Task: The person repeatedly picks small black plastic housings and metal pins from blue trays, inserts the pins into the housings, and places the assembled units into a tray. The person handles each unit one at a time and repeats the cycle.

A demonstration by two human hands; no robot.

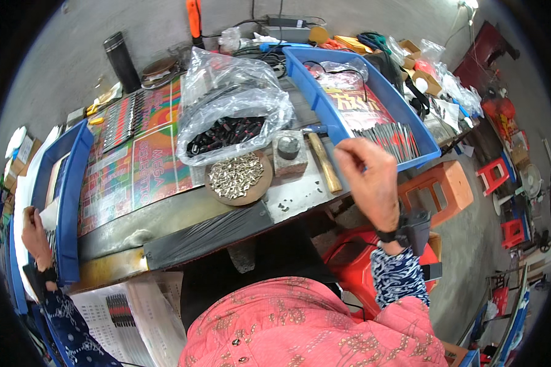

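My right hand (371,181) is raised by the near left corner of a blue tray (428,160). Its fingers are curled into a pinch, and anything in them is too small to make out. In that tray, a row of thin dark and red pieces (390,139) lies close to the hand. At the far left, my left hand (35,240) reaches beside another blue tray (71,208), its fingers bent and partly hidden. A wooden-handled hammer (324,163) lies between a metal block (289,154) and my right hand.
A round dish of small metal pieces (237,177) stands before an open plastic bag (236,98) of black parts. Dark slim tools (125,119) lie in a row on printed sheets (156,153). Beside me are a red stool (355,260) and an orange stool (453,189).
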